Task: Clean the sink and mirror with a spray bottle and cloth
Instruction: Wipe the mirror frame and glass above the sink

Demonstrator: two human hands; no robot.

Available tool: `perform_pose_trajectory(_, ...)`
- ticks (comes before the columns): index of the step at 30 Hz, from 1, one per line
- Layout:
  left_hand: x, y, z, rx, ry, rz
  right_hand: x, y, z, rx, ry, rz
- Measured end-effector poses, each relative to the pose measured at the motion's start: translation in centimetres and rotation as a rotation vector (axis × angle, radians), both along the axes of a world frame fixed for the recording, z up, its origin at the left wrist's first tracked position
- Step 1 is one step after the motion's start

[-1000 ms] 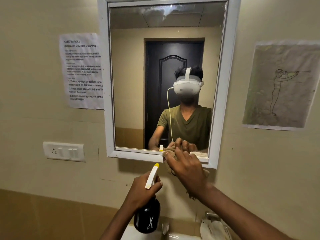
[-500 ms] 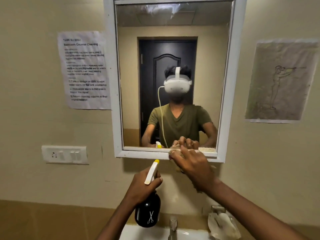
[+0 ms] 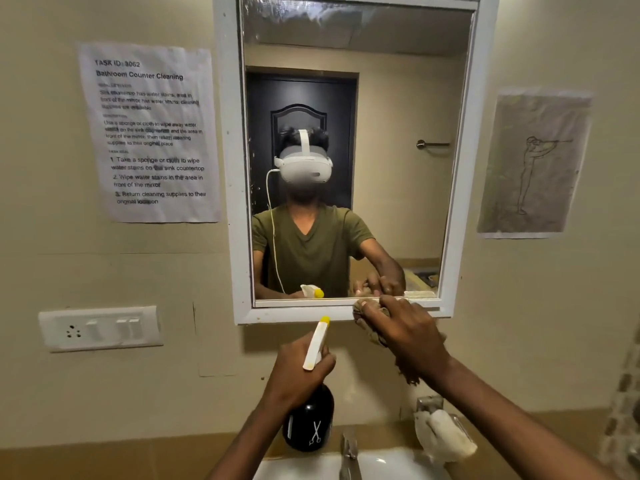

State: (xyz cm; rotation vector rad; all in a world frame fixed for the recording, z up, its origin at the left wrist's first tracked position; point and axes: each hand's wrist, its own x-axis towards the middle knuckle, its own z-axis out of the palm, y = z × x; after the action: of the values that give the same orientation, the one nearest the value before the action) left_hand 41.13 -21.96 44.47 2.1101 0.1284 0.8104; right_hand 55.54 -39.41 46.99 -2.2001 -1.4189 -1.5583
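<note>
Both bare forearms reach forward and up. The left hand (image 3: 294, 372) curls round a black spray bottle's (image 3: 309, 422) neck; the right hand (image 3: 408, 336), raised higher, presses a brown cloth (image 3: 372, 327) with bent fingers.

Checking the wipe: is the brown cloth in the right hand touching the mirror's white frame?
Touching. The head view shows the right hand pressing the brown cloth against the white mirror frame's bottom edge.
</note>
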Motion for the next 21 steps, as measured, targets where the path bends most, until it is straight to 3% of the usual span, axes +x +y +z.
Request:
perform_pose_trajectory(8,-0.8,0.1,-1.7,-0.013,0.038,-0.003,0.7,-2.1,-0.6,0.068,0.067,0.0)
perform_pose_trajectory(15,-2.2,0.7,-2.8,-0.019,0.018,0.023,-2.8,6.3,-0.2,0.061,0.057,0.133)
perform_pose_trajectory(21,-3.7,1.6,-2.6,-0.034,0.013,0.052,0.5,-0.9,-1.3,0.096,0.078,0.092)
